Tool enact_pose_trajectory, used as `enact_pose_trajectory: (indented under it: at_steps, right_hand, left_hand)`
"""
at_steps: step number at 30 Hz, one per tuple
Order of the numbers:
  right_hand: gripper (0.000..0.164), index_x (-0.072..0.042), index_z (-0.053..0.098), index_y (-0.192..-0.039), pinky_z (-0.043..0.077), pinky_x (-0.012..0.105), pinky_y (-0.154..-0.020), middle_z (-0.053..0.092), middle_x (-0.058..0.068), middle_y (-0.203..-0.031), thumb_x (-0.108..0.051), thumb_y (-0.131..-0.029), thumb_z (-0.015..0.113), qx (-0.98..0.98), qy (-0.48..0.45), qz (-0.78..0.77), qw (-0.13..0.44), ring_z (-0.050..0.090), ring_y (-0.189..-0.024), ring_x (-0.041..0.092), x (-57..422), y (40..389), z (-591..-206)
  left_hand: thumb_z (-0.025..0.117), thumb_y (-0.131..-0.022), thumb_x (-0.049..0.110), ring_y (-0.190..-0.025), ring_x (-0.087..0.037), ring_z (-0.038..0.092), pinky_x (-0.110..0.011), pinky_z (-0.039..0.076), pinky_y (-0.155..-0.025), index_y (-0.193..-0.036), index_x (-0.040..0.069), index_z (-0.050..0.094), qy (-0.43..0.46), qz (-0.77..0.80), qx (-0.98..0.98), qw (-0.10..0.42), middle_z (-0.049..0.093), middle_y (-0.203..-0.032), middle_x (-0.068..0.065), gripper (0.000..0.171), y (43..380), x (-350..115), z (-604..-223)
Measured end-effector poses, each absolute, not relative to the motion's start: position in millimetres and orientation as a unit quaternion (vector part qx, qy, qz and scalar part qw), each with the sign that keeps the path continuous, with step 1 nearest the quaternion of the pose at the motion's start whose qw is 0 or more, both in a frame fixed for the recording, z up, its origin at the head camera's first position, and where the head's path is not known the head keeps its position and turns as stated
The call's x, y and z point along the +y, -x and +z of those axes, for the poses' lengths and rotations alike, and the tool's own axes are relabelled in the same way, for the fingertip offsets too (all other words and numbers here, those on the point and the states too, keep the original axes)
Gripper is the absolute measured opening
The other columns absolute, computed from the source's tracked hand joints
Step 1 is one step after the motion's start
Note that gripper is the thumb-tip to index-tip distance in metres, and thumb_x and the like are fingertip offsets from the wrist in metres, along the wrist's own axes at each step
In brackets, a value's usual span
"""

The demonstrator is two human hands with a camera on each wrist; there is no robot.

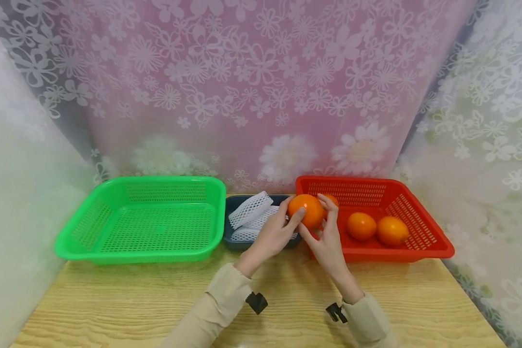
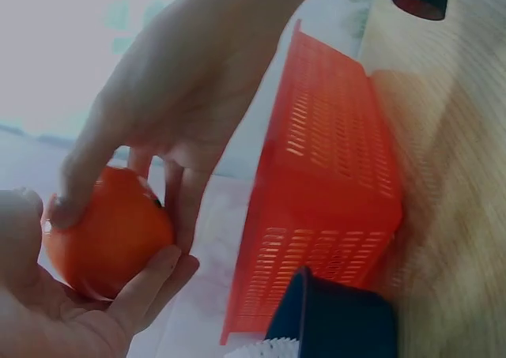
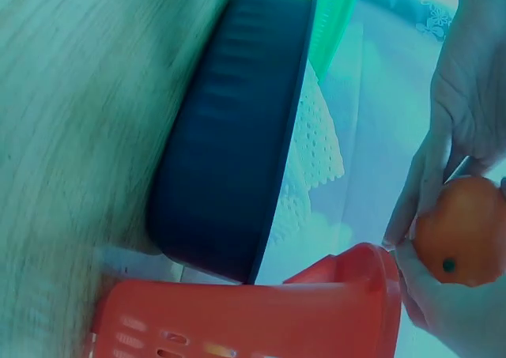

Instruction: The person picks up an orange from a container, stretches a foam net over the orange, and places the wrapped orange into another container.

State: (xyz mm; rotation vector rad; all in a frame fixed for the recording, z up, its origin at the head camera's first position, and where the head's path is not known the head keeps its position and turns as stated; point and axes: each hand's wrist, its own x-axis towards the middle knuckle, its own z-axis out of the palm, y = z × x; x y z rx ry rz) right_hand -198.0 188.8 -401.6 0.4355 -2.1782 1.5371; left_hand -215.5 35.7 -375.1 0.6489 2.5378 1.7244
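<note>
Both hands hold one shiny orange [image 1: 311,207] up between the dark blue basin and the red basket. My left hand [image 1: 273,235] grips it from the left, thumb across its near face. From the right, the fingers of my right hand [image 1: 329,243] curl about the same fruit. A small dark stem spot shows on the orange [image 3: 462,224] in the right wrist view. Below and left, white foam net sleeves [image 1: 250,210] lie in the dark blue basin [image 1: 240,245]. The red basket [image 1: 387,253] holds more oranges, one partly hidden behind the right hand.
A green basket [image 1: 139,257] stands at the left, close beside the basin. All three containers sit on a wood-grain table [image 1: 156,295] before a flowered pink curtain [image 1: 243,121]. Pale patterned cloth hangs at both sides.
</note>
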Motion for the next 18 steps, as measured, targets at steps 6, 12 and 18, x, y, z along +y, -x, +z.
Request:
enact_pose_trajectory:
  at_steps: [6, 12, 18]
  right_hand:
    - [0.086, -0.02, 0.03, -0.158, 0.04, 0.014, -0.106, 0.035, 0.012, -0.151, 0.001, -0.088, 0.075, -0.793, -0.226, 0.531, 0.195, 0.049, -0.13, 0.031, 187, 198, -406]
    - [0.064, -0.02, 0.035, -0.153, 0.047, 0.02, -0.101, 0.041, 0.01, -0.151, -0.004, -0.098, 0.064, -0.778, -0.241, 0.568, 0.119, 0.058, -0.124, 0.034, 183, 193, -406]
    - [0.062, -0.02, 0.036, -0.152, 0.05, 0.029, -0.101, 0.041, 0.01, -0.149, -0.007, -0.099, 0.065, -0.781, -0.27, 0.56, 0.065, 0.058, -0.125, 0.037, 180, 189, -411]
  left_hand:
    - [0.053, -0.102, 0.052, -0.116, -0.027, 0.062, -0.036, 0.056, -0.096, -0.155, 0.011, 0.035, -0.213, 0.544, 0.812, 0.001, 0.056, -0.142, -0.011, 0.069, 213, 18, -374]
    - [0.057, -0.1, 0.05, -0.114, -0.027, 0.064, -0.036, 0.057, -0.092, -0.157, 0.017, 0.036, -0.221, 0.523, 0.823, 0.005, 0.055, -0.143, -0.01, 0.069, 208, -7, -378]
    - [0.065, -0.097, 0.041, -0.12, -0.026, 0.06, -0.036, 0.057, -0.094, -0.157, 0.016, 0.037, -0.252, 0.483, 0.838, -0.01, 0.049, -0.151, -0.008, 0.071, 196, -27, -385]
